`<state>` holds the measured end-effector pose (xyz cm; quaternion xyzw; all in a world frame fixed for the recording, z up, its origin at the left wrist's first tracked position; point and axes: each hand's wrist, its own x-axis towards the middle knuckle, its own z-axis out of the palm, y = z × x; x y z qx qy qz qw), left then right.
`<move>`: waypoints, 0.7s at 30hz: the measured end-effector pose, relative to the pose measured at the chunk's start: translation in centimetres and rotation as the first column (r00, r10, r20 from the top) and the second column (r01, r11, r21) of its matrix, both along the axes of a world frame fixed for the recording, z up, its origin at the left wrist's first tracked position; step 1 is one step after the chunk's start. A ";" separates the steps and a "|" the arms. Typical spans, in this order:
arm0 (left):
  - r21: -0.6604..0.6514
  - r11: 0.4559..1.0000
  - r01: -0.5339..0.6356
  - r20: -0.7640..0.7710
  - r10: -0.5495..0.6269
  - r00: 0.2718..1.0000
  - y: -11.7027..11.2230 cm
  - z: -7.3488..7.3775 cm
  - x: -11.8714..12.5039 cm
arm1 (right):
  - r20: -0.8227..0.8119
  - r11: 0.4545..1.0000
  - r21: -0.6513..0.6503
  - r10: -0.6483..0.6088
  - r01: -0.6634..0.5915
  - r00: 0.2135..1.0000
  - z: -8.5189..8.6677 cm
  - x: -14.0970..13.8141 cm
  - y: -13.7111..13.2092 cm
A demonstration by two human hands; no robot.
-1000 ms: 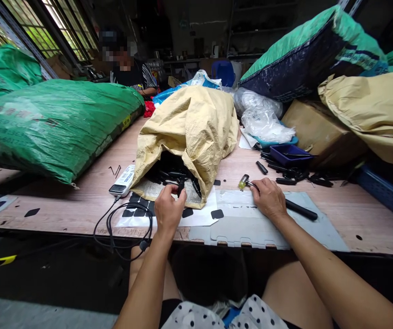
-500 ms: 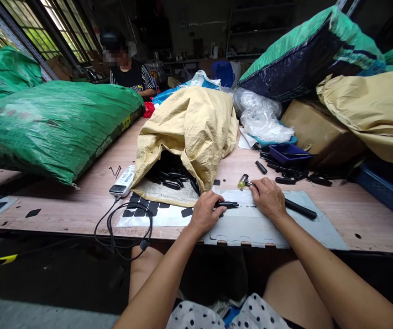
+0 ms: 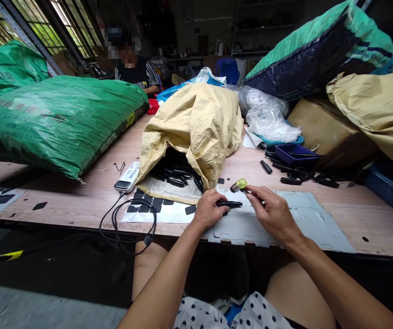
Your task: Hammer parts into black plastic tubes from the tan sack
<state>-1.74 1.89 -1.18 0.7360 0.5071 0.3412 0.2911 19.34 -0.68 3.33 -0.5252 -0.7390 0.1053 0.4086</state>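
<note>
My left hand [image 3: 208,210] is closed on a slim black plastic part [image 3: 229,204] and holds it flat on the grey mat [image 3: 316,224] at the table's front edge. My right hand [image 3: 272,211] grips a small hammer [image 3: 239,185] with a yellow-green head, lifted a little above the black part. Just behind my hands a yellow woven sack [image 3: 196,123] lies open on its side, with several more black parts [image 3: 177,173] spilling from its mouth. A white sheet with black adhesive pads [image 3: 155,206] lies left of my left hand.
A large green sack [image 3: 52,119] fills the table's left side. A white power strip [image 3: 127,177] and its coiled black cable [image 3: 128,224] sit at the left front. At right are a blue tray [image 3: 294,153], loose black parts [image 3: 302,176], a cardboard box [image 3: 329,130] and more sacks. Another person [image 3: 133,68] sits at the far end.
My left hand took a black part from the sack's mouth and brought it right onto the grey mat. My right hand has lifted the hammer off the mat.
</note>
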 end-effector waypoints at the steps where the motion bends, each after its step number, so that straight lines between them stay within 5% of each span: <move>1: -0.011 1.000 -0.005 0.003 0.005 1.000 0.0 0.0 0.0 | -0.004 0.999 -0.020 0.025 -0.025 1.000 -0.3 -0.5 -0.6; 13: -0.072 0.997 -0.001 0.036 0.004 0.999 0.4 0.3 -0.1 | 0.140 0.998 0.046 0.047 -0.053 0.989 -0.7 -2.4 -2.2; 17: -0.058 0.998 0.007 0.027 -0.005 1.000 0.3 0.3 -0.1 | 0.273 0.999 -0.023 0.029 -0.023 0.962 -1.4 -2.2 -2.3; 21: -0.069 0.998 -0.014 0.034 0.016 0.999 0.3 0.2 -0.1 | 0.204 1.000 0.018 -0.021 0.018 0.979 -1.1 -1.5 -2.3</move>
